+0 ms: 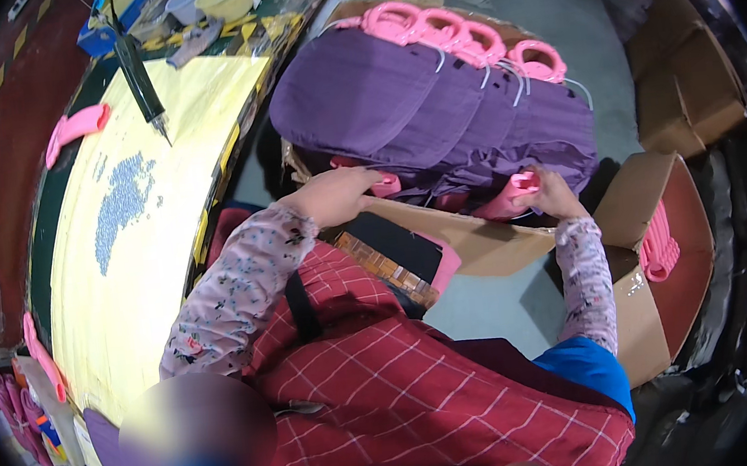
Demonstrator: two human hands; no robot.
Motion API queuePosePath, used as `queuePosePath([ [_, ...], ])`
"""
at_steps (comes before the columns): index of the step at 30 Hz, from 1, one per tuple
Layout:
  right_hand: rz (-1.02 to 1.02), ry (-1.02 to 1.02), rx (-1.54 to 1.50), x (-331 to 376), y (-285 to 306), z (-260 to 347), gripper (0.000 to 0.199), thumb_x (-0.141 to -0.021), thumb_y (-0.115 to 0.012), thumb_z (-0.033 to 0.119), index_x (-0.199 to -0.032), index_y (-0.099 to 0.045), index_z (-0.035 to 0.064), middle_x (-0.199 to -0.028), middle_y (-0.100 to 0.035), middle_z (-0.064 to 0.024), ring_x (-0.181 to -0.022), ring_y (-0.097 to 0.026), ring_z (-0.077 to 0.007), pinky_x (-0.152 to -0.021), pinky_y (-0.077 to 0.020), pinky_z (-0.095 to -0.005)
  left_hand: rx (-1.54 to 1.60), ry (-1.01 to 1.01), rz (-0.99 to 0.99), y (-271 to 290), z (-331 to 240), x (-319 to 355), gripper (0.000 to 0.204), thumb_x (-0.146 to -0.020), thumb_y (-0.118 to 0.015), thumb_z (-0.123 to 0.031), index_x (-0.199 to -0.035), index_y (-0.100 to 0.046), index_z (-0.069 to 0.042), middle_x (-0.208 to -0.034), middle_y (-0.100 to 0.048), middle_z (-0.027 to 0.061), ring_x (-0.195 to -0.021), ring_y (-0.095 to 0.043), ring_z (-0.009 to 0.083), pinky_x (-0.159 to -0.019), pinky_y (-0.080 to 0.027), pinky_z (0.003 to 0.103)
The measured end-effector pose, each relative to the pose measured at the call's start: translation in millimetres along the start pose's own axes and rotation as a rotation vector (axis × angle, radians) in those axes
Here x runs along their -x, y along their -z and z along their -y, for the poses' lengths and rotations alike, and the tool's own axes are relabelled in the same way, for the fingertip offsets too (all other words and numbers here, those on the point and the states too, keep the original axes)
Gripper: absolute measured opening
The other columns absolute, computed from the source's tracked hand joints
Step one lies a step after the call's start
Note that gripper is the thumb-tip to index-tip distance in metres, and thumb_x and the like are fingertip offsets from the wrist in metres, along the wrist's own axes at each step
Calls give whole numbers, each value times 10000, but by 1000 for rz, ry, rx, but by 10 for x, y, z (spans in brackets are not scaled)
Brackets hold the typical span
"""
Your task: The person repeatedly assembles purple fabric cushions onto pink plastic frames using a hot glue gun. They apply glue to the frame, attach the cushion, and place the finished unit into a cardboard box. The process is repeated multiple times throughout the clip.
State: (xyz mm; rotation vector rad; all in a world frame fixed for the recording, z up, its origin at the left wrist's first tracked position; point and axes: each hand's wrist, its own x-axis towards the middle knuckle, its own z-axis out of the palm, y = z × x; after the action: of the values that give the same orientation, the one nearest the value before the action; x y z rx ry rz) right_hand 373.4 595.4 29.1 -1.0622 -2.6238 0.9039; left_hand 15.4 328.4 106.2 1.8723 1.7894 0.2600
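A stack of purple fabric pieces (377, 96) lies across an open cardboard box in front of me, with pink plastic rings (438, 26) and thin white cords along its far side. My right hand (556, 194) is closed around a hollow pink plastic part (513, 195) at the stack's near right edge. At the near left edge, my left hand (338, 196) has its fingers curled against another pink plastic part (386, 184); the hand hides some of it. The near flap of the cardboard box (474, 236) stands between my forearms.
Left is a yellow-covered bench (168, 100) with a pile of small grey pieces (123, 205). Above it hangs a dark power screwdriver (137, 76). A curved pink piece (79, 129) lies at its far edge. An open carton (646, 313) on the right contains pink parts (657, 244).
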Motion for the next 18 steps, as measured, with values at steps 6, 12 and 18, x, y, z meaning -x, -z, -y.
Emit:
queuePosePath([
  [6,110,-109,-229,19,20,96,490,-651,-910,184,-1026,-653,1,-885,-710,-100,-832,-677,-177,-781,-534,-325,182,23,172,-502,219,-679,459,-946,-605,-184,-1358,-532,5,-1266,-623,232,-1190,-591,386,-1025,-461,442],
  [12,98,-194,-152,55,46,248,448,-618,-908,128,-910,-598,-10,-806,-647,-114,-750,-638,-206,-713,-518,-348,360,72,216,-1033,176,-1246,593,-951,-613,-230,-1450,-423,29,-1423,-504,250,-1319,-489,389,-1085,-410,433],
  [18,10,-205,-143,445,9,121,316,-709,-835,57,-930,-618,-2,-889,-634,-141,-810,-631,-266,-741,-515,-388,377,15,420,-1160,94,-1773,345,-949,-610,-244,-1121,-656,51,-1187,-642,206,-1193,-558,382,-995,-440,482],
])
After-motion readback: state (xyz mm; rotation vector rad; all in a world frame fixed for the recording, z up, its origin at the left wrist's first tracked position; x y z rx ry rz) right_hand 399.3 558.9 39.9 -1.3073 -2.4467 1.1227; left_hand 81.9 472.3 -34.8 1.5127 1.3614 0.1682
